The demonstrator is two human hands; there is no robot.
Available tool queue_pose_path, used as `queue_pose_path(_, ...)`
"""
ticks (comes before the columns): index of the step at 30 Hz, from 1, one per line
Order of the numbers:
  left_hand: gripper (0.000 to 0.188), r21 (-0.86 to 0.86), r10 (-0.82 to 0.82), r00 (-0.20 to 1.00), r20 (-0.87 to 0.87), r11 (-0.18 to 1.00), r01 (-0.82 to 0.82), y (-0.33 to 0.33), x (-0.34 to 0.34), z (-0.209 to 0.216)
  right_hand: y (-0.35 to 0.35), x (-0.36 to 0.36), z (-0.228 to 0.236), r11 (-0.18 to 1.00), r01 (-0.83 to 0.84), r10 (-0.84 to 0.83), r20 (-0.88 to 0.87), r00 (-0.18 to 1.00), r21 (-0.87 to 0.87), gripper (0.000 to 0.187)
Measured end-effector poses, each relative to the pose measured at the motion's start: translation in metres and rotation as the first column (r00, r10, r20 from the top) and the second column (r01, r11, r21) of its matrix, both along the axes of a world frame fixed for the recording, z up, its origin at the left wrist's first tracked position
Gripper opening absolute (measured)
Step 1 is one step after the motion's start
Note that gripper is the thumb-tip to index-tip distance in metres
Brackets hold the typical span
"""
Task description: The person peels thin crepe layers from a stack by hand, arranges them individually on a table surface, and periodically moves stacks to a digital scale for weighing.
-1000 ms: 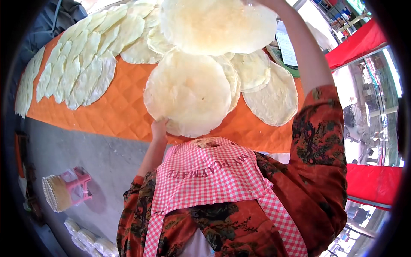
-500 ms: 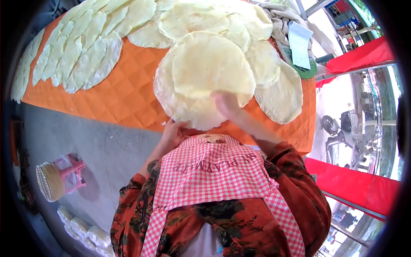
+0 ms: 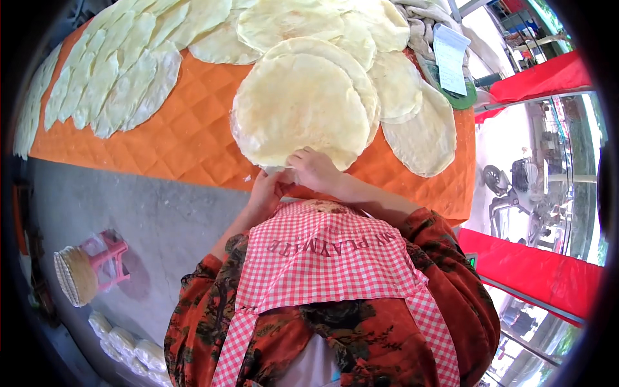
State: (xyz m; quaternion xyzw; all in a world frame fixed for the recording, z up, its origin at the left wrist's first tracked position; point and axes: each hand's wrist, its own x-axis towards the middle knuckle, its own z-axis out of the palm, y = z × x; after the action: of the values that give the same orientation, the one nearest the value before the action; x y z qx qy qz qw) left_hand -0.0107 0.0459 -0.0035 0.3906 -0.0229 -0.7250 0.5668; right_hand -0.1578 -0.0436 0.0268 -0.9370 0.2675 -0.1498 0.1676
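Note:
A pile of round, pale, thin flatbreads (image 3: 300, 106) lies before me on the orange cloth. The topmost round sits shifted toward me, so the rims of others show behind it on the far right side. My left hand (image 3: 263, 192) is closed at the pile's near edge, with its fingertips against the rim. Beside it, my right hand (image 3: 316, 171) has its fingers curled and pinching that same near rim. Between the two hands a whitish bit of edge shows; the fingers partly hide it.
Several overlapping flatbreads (image 3: 119, 77) cover the table's far and left parts; a single one (image 3: 422, 138) lies right of the pile. A handwritten paper sheet (image 3: 451, 61) rests on a green object at the back right. A pink stool (image 3: 108, 258) stands on the grey floor (image 3: 180, 222) at left.
My right hand has come down and left from the top of the pile to its near edge, beside my left hand. The top flatbread now lies nearer me and further left.

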Motion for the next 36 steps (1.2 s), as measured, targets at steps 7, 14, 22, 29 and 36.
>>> queue_pose_path(7,0.028,-0.131,-0.126,0.991,0.036,0.983,0.13,-0.002,0.0,-0.009,-0.002,0.009,0.002,0.998,-0.056,0.057,0.028,0.998,-0.022,0.023)
queue_pose_path(14,0.034,0.013,-0.02,1.0,-0.006,1.0,0.02,0.002,-0.001,0.004,-0.006,-0.046,0.013,0.986,-0.141,0.142,-0.008,0.99,0.087,0.058)
queue_pose_path(22,0.037,-0.147,0.074,0.997,-0.031,0.986,-0.078,-0.05,0.019,0.032,-0.078,-0.086,-0.016,0.978,0.081,-0.098,0.079,0.992,0.191,0.033)
queue_pose_path(29,0.024,-0.333,0.249,0.944,0.216,0.928,-0.169,-0.085,0.048,0.079,-0.177,-0.058,0.23,0.865,0.443,-0.391,0.239,0.889,-0.235,0.024)
queue_pose_path(36,0.013,0.009,0.06,0.982,0.179,0.998,-0.063,-0.034,-0.029,0.003,-0.11,-0.069,0.088,0.881,0.245,-0.179,0.195,0.964,-0.404,0.032)
